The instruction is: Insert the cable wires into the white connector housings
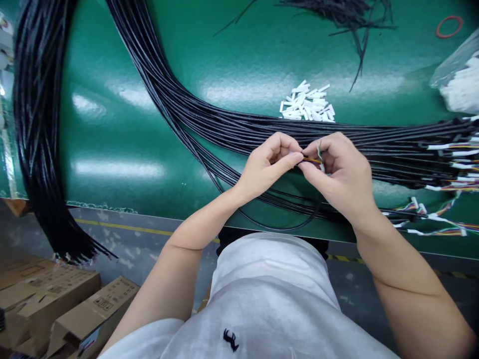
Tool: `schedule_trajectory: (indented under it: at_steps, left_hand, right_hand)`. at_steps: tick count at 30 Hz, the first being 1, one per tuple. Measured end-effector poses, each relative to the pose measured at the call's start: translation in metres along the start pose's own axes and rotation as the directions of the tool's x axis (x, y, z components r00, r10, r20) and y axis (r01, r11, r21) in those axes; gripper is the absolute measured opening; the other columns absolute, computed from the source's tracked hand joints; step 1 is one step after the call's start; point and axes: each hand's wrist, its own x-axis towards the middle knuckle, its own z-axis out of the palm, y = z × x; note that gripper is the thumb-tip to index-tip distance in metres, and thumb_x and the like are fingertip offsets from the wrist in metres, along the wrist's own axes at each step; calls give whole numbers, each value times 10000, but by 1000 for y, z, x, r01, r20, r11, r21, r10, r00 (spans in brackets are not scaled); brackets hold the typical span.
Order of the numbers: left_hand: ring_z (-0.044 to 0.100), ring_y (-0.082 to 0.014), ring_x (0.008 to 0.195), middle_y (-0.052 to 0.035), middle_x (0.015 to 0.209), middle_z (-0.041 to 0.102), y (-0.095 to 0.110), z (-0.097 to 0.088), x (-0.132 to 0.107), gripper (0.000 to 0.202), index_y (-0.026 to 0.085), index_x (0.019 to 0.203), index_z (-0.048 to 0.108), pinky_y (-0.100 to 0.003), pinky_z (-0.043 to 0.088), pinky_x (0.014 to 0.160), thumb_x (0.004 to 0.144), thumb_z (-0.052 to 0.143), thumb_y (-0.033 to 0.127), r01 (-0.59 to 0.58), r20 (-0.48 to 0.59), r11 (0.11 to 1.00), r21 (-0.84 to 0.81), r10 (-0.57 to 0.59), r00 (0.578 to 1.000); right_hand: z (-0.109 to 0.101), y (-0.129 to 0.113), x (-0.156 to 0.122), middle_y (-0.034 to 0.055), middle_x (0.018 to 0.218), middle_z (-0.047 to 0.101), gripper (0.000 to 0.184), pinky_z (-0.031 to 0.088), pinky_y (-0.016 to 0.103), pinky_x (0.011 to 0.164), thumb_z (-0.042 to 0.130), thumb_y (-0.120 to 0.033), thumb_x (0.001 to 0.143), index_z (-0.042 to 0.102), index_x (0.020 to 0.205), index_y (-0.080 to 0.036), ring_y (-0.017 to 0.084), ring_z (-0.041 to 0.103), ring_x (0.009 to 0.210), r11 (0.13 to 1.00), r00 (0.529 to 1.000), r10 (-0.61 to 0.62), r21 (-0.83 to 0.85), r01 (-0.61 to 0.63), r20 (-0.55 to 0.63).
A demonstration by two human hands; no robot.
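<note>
My left hand (267,164) and my right hand (339,169) meet over the near part of the table, thumbs and fingers pinched. Between them runs a short stretch of thin coloured wires (312,160), yellow and dark, gripped by both. A pale green and white wire end sticks up beside the right fingers. Part of what lies inside the right hand is hidden. Under and behind my hands passes a thick bundle of black cables (224,122). Just beyond it lies a pile of small white sleeves or connectors (309,102), whose exact kind I cannot tell.
The green table (112,124) carries another black cable bundle (41,99) hanging over its left edge. Cable ends with coloured wires (449,232) lie at right. Farther back are black ties or strips (344,12), a red ring (449,26) and a plastic bag (464,82). Cardboard boxes (90,309) stand below.
</note>
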Motion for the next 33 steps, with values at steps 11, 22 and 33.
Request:
schedule_trajectory:
  at_steps: [11,22,33]
  left_hand:
    - [561,-47,663,45,773,626,5,-1,4,455,205,898,654,-215,493,662,811,874,593,16,1,998,-55,-16,1000]
    - [546,-43,656,46,759,623,5,-1,4,454,202,883,660,-204,475,642,797,886,587,29,-4,997,-71,-29,1000]
    - [513,-53,668,33,807,657,-2,0,1,458,202,906,684,-234,426,641,805,869,608,50,17,998,42,-51,999]
  right_hand:
    - [-9,8,8,-18,808,682,109,586,286,524,784,-344,922,710,912,-265,138,690,585,798,943,313,509,-324,109]
    - [-9,11,8,-28,835,690,178,549,262,475,853,-393,877,728,890,-266,108,641,522,846,964,258,466,-259,68]
    - [-7,4,1,117,1213,634,245,646,484,903,757,-326,951,703,1190,-338,298,704,1065,970,970,-133,-229,85,-202]
